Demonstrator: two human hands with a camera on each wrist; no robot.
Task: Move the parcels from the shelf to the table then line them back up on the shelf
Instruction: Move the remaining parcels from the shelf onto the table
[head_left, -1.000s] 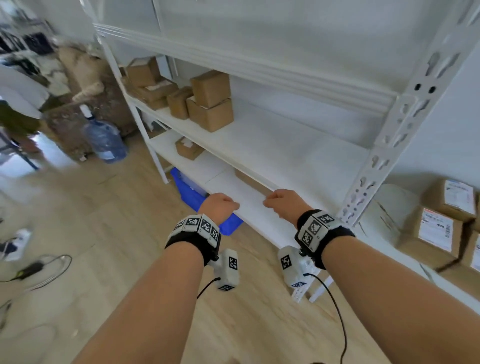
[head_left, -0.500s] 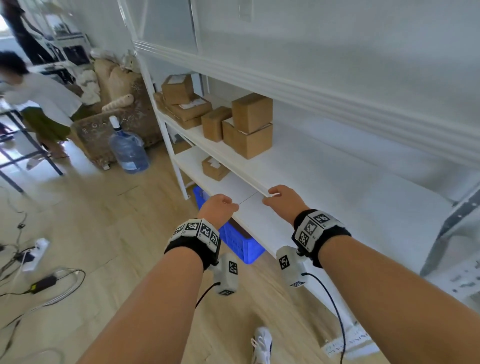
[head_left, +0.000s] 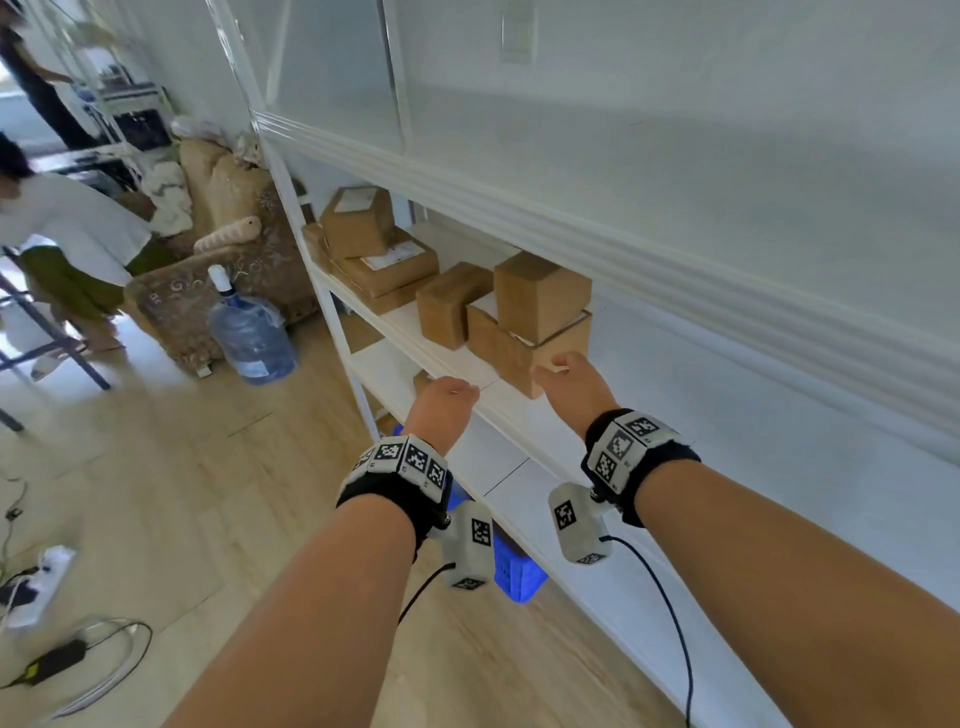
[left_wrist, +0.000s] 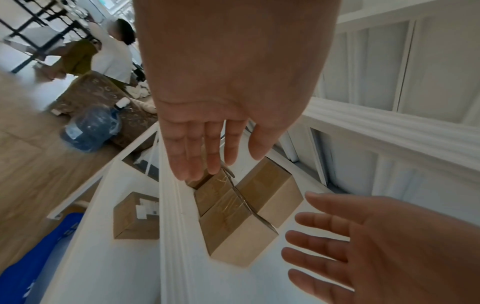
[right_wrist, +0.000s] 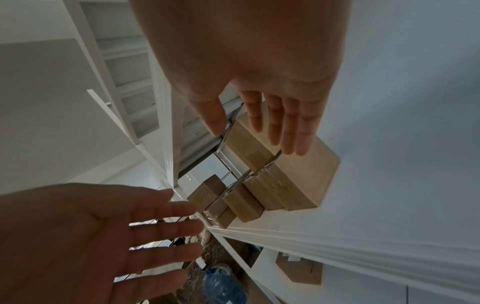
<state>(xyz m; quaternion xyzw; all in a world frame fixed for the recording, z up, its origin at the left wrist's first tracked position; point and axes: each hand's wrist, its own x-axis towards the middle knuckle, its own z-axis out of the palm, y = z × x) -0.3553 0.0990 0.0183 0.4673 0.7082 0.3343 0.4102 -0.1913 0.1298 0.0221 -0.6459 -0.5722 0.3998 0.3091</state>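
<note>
Brown cardboard parcels stand on the white shelf (head_left: 701, 415). The nearest is a stack of two: a lower box (head_left: 511, 356) with a smaller box (head_left: 540, 293) on top. Left of it stand a single box (head_left: 449, 304) and a farther pile (head_left: 384, 260). My right hand (head_left: 574, 387) is open beside the lower box's near right corner. My left hand (head_left: 444, 402) is open at the shelf's front edge, left of that box. In the left wrist view the straight fingers (left_wrist: 192, 156) hover above the lower box (left_wrist: 233, 232). Neither hand holds anything.
A small parcel (left_wrist: 136, 216) sits on the lower shelf, and a blue crate (head_left: 514, 571) is underneath. On the floor to the left are a water bottle (head_left: 252, 338), an armchair (head_left: 228, 270) and cables (head_left: 47, 665). A person (head_left: 67, 234) bends there.
My view has moved left along the shelf. Both hands have risen from the lower shelf edge to either side of the nearest parcel stack.
</note>
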